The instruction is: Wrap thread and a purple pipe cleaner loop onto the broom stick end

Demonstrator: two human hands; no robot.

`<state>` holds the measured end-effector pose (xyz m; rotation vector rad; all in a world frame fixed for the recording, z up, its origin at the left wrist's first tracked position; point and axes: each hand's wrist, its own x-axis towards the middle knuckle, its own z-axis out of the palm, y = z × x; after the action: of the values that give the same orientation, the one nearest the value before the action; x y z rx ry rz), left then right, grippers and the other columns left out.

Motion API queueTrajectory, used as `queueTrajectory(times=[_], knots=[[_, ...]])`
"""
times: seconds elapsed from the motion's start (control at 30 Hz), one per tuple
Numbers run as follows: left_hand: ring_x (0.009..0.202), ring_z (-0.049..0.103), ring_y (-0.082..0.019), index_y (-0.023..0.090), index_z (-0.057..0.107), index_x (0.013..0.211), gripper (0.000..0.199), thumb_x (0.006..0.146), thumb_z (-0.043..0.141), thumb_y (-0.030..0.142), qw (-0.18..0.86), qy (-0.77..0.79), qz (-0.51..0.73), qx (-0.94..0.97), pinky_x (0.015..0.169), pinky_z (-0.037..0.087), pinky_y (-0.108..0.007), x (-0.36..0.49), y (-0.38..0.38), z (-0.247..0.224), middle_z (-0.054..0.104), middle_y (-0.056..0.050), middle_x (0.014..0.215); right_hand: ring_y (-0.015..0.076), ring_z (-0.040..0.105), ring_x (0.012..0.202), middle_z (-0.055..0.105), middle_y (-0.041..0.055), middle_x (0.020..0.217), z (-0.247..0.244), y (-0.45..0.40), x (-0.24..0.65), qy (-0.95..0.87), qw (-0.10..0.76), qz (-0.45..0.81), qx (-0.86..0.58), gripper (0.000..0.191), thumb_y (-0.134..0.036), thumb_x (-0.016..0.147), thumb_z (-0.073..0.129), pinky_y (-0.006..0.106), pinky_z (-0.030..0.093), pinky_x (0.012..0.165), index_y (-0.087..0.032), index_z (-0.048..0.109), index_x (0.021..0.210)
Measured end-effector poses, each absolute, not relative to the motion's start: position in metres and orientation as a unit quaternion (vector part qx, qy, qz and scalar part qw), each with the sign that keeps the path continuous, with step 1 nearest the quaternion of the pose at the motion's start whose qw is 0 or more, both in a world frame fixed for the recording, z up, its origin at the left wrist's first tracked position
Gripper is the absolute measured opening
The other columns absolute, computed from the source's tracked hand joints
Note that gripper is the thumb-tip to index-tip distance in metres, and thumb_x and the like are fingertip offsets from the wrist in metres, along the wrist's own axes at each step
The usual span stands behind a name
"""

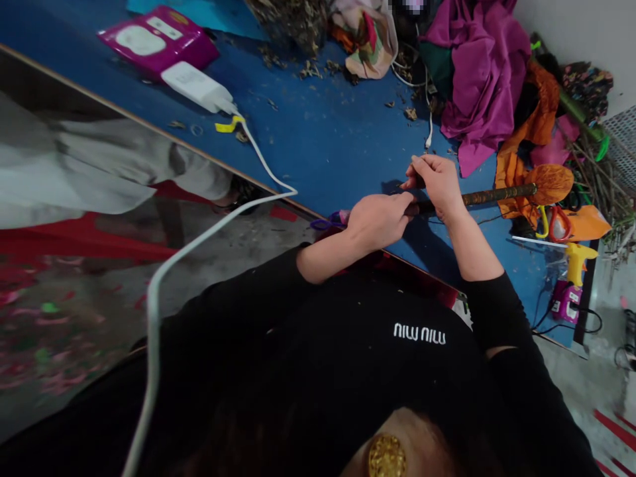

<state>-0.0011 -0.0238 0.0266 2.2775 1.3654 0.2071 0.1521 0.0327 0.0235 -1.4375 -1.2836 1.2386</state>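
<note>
left hand (380,218) holds stick (499,194) — near edge (99,100)

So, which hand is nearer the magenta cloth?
Right. The right hand is close beside the near end of the magenta cloth; the left hand is farther off, to the left.

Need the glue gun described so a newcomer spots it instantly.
On the blue table, go right in the image, past the right hand and brown stem. Near that end, the glue gun sits just above a purple power strip in view. Unlike the strip, it is bright yellow and pistol-shaped.
</note>
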Motion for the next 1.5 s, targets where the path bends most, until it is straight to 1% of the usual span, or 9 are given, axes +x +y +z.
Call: queueTrajectory(times=[0.1, 0.5, 0.73, 0.83, 0.97, 1.1, 1.27, 1.37, 1.5], knots=[[0.106, 0.079, -0.034, 0.017, 0.054, 0.150, 0.050, 0.101, 0.051, 0.027, 0.216, 0.496, 0.063, 0.839, 0.082, 0.056, -0.038, -0.001, -0.026, 0.027, 0.080, -0.015, 0.121, 0.0070, 0.059, 0.051, 0.060, -0.0049, 0.052, 0.022, 0.035, 0.152, -0.515, 0.385, 0.494, -0.585, 0.039, -0.034, 0.100, 0.069, 0.019, 0.046, 0.054, -0.018, 0.061, 0.065], [0.111, 0.077, -0.033, 0.016, 0.075, 0.127, 0.039, 0.098, 0.051, 0.023, 0.220, 0.469, 0.128, 0.846, 0.088, 0.057, -0.040, 0.000, -0.024, 0.012, 0.080, -0.015, 0.126, 0.0065, 0.063, 0.052, 0.061, -0.0061, 0.051, 0.015, 0.034, 0.153, -0.510, 0.395, 0.496, -0.581, 0.040, -0.032, 0.103, 0.064, 0.018, 0.054, 0.060, -0.019, 0.060, 0.066], [0.112, 0.077, -0.033, 0.025, 0.081, 0.121, 0.034, 0.090, 0.067, 0.027, 0.315, 0.526, 0.176, 0.770, 0.093, 0.058, -0.040, -0.003, -0.020, 0.016, 0.084, -0.008, 0.118, 0.0080, 0.072, 0.074, 0.074, -0.0009, 0.078, 0.040, 0.021, 0.183, -0.497, 0.464, 0.468, -0.564, 0.042, -0.045, 0.097, 0.073, 0.020, 0.054, 0.068, -0.018, 0.058, 0.067], [0.107, 0.078, -0.031, 0.028, 0.084, 0.116, 0.032, 0.087, 0.071, 0.029, 0.352, 0.534, 0.198, 0.743, 0.094, 0.058, -0.040, -0.014, -0.015, 0.016, 0.085, -0.006, 0.113, 0.0049, 0.063, 0.056, 0.071, -0.0026, 0.071, 0.064, 0.000, 0.226, -0.502, 0.469, 0.443, -0.576, 0.041, -0.045, 0.092, 0.079, 0.021, 0.048, 0.056, -0.018, 0.061, 0.067], [0.102, 0.078, -0.029, 0.026, 0.085, 0.114, 0.032, 0.084, 0.073, 0.029, 0.375, 0.528, 0.231, 0.727, 0.092, 0.058, -0.037, -0.034, -0.010, 0.016, 0.085, -0.005, 0.108, -0.0008, 0.047, 0.039, 0.072, 0.0025, 0.069, 0.094, -0.028, 0.302, -0.487, 0.428, 0.453, -0.612, 0.034, -0.027, 0.093, 0.077, 0.026, 0.031, 0.043, -0.015, 0.067, 0.063], [0.097, 0.078, -0.026, 0.026, 0.085, 0.107, 0.029, 0.081, 0.074, 0.033, 0.392, 0.520, 0.252, 0.716, 0.092, 0.059, -0.034, -0.057, -0.010, 0.015, 0.085, -0.005, 0.104, -0.0045, 0.043, 0.036, 0.073, 0.0078, 0.064, 0.115, -0.036, 0.365, -0.437, 0.504, 0.356, -0.654, 0.038, -0.005, 0.095, 0.065, 0.031, 0.022, 0.041, -0.012, 0.069, 0.058], [0.091, 0.078, -0.028, 0.027, 0.085, 0.099, 0.033, 0.073, 0.074, 0.044, 0.417, 0.527, 0.248, 0.698, 0.093, 0.060, -0.039, -0.087, -0.016, 0.014, 0.085, -0.006, 0.099, -0.0045, 0.043, 0.035, 0.072, 0.0031, 0.059, 0.124, -0.015, 0.392, -0.405, 0.597, 0.271, -0.637, 0.045, 0.000, 0.094, 0.056, 0.032, 0.026, 0.042, -0.014, 0.070, 0.053], [0.082, 0.077, -0.026, 0.027, 0.084, 0.095, 0.035, 0.067, 0.077, 0.046, 0.511, 0.514, 0.249, 0.643, 0.085, 0.063, -0.038, -0.101, -0.021, 0.015, 0.083, -0.006, 0.089, -0.0036, 0.047, 0.038, 0.070, 0.0005, 0.057, 0.115, 0.007, 0.400, -0.392, 0.630, 0.242, -0.626, 0.044, -0.004, 0.095, 0.057, 0.031, 0.028, 0.044, -0.017, 0.070, 0.054], [0.069, 0.073, -0.020, 0.027, 0.083, 0.089, 0.029, 0.063, 0.082, 0.039, 0.586, 0.487, 0.246, 0.600, 0.068, 0.063, -0.032, -0.109, -0.027, 0.022, 0.082, -0.004, 0.080, -0.0007, 0.060, 0.052, 0.069, 0.0021, 0.062, 0.089, 0.029, 0.413, -0.453, 0.591, 0.232, -0.626, 0.045, -0.015, 0.103, 0.052, 0.023, 0.044, 0.057, -0.018, 0.072, 0.062]])
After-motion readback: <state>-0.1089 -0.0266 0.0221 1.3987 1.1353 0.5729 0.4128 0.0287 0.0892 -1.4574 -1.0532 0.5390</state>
